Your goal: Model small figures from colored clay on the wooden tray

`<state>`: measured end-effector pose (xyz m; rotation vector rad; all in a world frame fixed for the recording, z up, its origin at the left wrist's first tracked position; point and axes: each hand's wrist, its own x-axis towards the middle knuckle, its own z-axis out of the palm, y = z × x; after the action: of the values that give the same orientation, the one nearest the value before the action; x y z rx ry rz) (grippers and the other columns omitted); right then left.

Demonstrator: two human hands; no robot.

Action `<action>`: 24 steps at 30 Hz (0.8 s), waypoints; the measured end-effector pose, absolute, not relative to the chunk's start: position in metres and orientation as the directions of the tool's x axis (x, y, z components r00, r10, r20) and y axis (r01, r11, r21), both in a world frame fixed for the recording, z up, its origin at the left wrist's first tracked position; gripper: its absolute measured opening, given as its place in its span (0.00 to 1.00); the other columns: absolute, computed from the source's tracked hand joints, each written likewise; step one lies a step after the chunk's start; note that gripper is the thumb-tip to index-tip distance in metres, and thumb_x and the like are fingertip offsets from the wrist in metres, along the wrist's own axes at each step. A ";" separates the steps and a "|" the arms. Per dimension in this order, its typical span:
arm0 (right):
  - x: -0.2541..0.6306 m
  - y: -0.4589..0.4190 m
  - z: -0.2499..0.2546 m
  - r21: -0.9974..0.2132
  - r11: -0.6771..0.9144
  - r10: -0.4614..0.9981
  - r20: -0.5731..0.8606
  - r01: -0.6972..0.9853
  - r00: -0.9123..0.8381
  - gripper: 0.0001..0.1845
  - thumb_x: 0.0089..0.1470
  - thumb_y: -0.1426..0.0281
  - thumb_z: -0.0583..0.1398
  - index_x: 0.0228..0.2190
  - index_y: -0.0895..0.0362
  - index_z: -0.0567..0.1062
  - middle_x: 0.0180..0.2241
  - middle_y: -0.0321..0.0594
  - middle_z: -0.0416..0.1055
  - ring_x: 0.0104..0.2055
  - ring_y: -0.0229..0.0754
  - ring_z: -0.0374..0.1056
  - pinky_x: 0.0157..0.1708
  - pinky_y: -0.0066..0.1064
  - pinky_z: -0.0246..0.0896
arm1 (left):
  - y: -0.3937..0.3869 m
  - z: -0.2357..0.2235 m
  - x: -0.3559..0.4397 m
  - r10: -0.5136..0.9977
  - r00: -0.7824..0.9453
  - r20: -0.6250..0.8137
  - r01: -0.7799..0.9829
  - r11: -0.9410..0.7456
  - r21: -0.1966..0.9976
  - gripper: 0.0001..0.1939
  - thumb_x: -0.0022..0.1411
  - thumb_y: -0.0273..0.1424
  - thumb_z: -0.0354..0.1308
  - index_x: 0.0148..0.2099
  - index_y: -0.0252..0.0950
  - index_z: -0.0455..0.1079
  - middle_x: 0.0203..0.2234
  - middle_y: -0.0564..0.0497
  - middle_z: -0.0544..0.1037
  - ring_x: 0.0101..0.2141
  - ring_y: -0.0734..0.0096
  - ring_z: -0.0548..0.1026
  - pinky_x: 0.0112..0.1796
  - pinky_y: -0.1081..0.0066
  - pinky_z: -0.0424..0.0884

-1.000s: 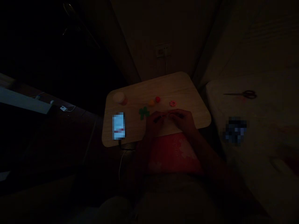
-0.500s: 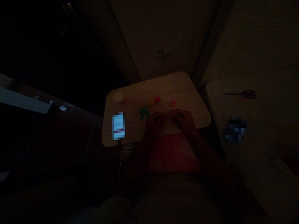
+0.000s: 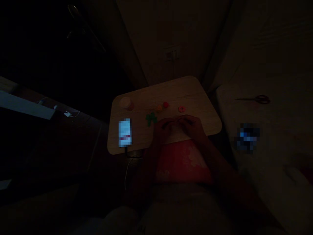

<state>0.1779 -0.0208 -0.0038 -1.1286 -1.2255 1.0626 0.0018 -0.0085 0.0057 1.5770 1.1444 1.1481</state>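
Note:
Over the near edge of the small wooden table (image 3: 144,140), my left hand (image 3: 162,127) and my right hand (image 3: 192,125) meet at the fingertips. The fingers of both are curled and pressed together; in the dimness I cannot make out what is between them. A green branching piece (image 3: 151,118) lies just left of my left hand. Beyond the hands sit a small orange lump (image 3: 159,108) and a red ball (image 3: 166,104), close to each other. A pinkish-red ring-shaped piece with a bumpy outline (image 3: 181,108) lies just past my right hand.
On the table's left side are a lidded jar (image 3: 126,103) and a lit phone (image 3: 125,133) with a cable. To the right, scissors (image 3: 259,99) and a blurred dark object (image 3: 247,138) rest on a pale surface. A wall socket (image 3: 172,54) is behind the table.
My hands have come closer together, and their fingertips now meet. The view has shifted very slightly; the pieces on the table keep their places.

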 end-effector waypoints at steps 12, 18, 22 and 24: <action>0.177 -0.022 0.001 -0.987 0.156 0.984 0.154 -0.020 0.086 0.09 0.47 0.64 0.69 0.29 0.55 0.78 0.31 0.37 0.76 0.33 0.41 0.71 0.35 0.32 0.67 | -0.007 0.008 0.000 0.954 0.159 0.255 0.213 -0.286 0.934 0.09 0.63 0.32 0.62 0.31 0.36 0.78 0.25 0.52 0.77 0.26 0.74 0.72 0.32 0.71 0.69; 0.177 -0.022 0.000 -0.985 0.173 0.981 0.173 0.002 0.086 0.08 0.49 0.64 0.68 0.31 0.54 0.80 0.35 0.41 0.80 0.38 0.44 0.75 0.41 0.36 0.71 | -0.008 0.007 0.002 0.961 0.135 0.241 0.185 -0.263 0.947 0.07 0.60 0.33 0.65 0.40 0.37 0.80 0.33 0.49 0.82 0.31 0.72 0.76 0.34 0.71 0.73; 0.177 -0.022 -0.003 -0.989 0.142 0.989 0.140 -0.038 0.054 0.11 0.50 0.62 0.68 0.35 0.54 0.82 0.37 0.42 0.82 0.39 0.44 0.76 0.41 0.36 0.72 | -0.009 0.002 0.002 0.983 0.096 0.157 0.164 -0.171 0.972 0.10 0.60 0.33 0.65 0.44 0.37 0.79 0.33 0.49 0.83 0.26 0.74 0.74 0.29 0.73 0.71; 0.176 -0.022 -0.004 -0.989 0.135 0.989 0.132 -0.051 0.063 0.12 0.49 0.63 0.69 0.35 0.54 0.82 0.36 0.42 0.82 0.38 0.44 0.77 0.40 0.35 0.73 | -0.007 0.002 0.000 0.978 0.100 0.184 0.182 -0.200 0.963 0.07 0.60 0.31 0.64 0.41 0.37 0.80 0.33 0.49 0.82 0.27 0.73 0.75 0.31 0.72 0.72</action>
<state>0.1765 -0.0216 -0.0036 -1.0984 -1.1861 1.0928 0.0004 -0.0072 0.0017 1.5346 1.1880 1.1903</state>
